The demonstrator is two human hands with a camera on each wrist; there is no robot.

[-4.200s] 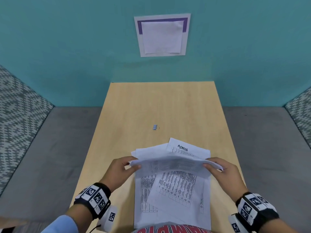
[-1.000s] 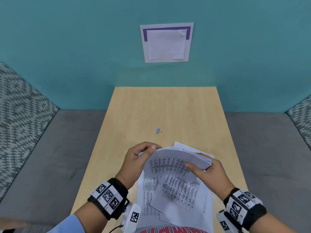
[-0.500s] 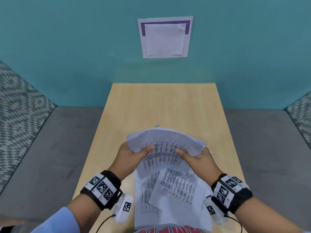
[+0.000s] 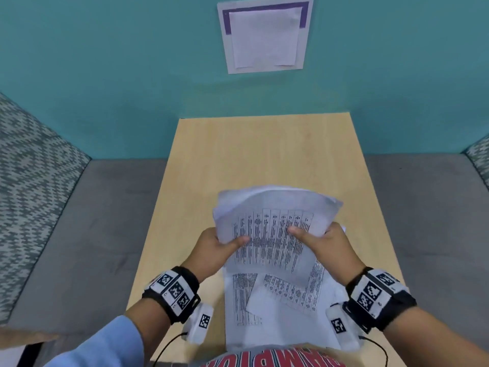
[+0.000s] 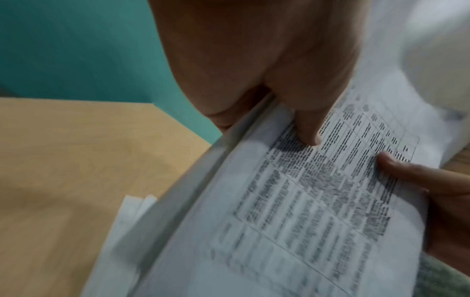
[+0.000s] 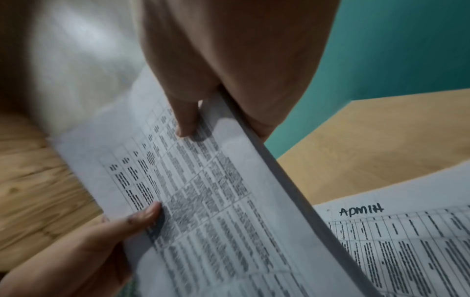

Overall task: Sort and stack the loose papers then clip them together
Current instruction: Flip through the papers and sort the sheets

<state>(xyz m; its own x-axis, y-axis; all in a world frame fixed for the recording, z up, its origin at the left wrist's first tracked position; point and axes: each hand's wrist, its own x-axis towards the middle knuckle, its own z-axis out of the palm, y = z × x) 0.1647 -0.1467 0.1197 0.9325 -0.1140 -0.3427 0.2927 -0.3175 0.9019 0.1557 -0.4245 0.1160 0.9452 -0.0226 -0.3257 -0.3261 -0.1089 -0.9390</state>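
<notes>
— Head view, progress? Nearest first.

— Under the wrists: loose sheets (image 4: 277,311) lying askew on the table (image 4: 238,154), unsorted.

— And above?

— Left hand (image 4: 214,250) and right hand (image 4: 330,247) each pinching one side of a lifted sheaf (image 4: 272,223), thumbs on top. Partly gathered.

— Beyond the fingers?

— No clip visible. Clipping likely still ahead.

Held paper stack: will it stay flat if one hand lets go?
Probably not. The paper stack already bows between the left hand and right hand, so it looks floppy. Its uneven far edges suggest that loose sheets could slide apart.
</notes>
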